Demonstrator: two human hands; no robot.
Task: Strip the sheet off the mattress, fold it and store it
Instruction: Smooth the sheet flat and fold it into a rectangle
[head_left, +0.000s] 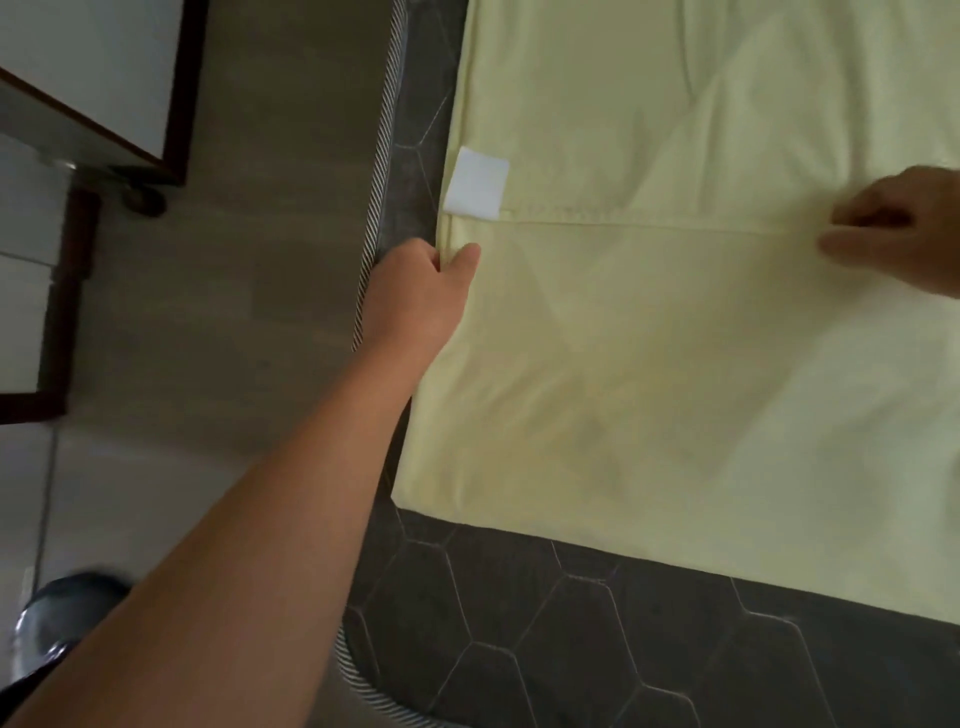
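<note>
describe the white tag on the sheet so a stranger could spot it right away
Start at the dark hexagon-quilted mattress and the pale yellow sheet on it. Follow the sheet's left edge just beyond the left hand: the white tag is the only white patch on the yellow.

The blurred right hand (893, 228) and the sheet (675, 338) are both cropped at the right edge.

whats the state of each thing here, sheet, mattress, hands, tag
sheet: pale yellow, off the mattress corners, lying flat and folded over on top, hem running across
mattress: dark hexagon-quilted top bare at the near and left edges
white tag: lying flat at the sheet's left edge
left hand: pinching the sheet's left edge
right hand: blurred, fingers curled at the hem
</note>
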